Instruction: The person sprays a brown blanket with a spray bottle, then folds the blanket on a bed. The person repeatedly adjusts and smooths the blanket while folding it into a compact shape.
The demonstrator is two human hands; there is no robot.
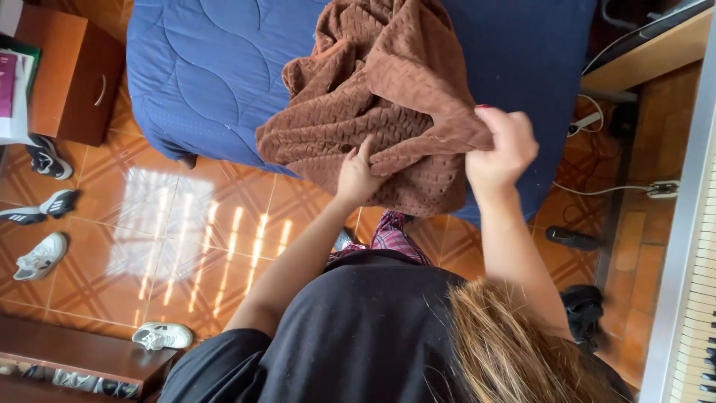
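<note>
A crumpled brown textured blanket [373, 97] lies on a bed covered with a blue quilt [209, 67]. My left hand [356, 173] rests on the blanket's near part, fingers pressed into the fabric. My right hand [501, 149] is closed on a fold of the blanket's edge and lifts it a little above the bed. The blanket's lower part hangs over the near edge of the bed.
Several shoes [41, 256] lie on the orange tiled floor at the left. A wooden nightstand [67, 75] stands at the upper left, a low wooden shelf [74, 358] at the lower left. A keyboard [697, 298] and cables [626, 186] are at the right.
</note>
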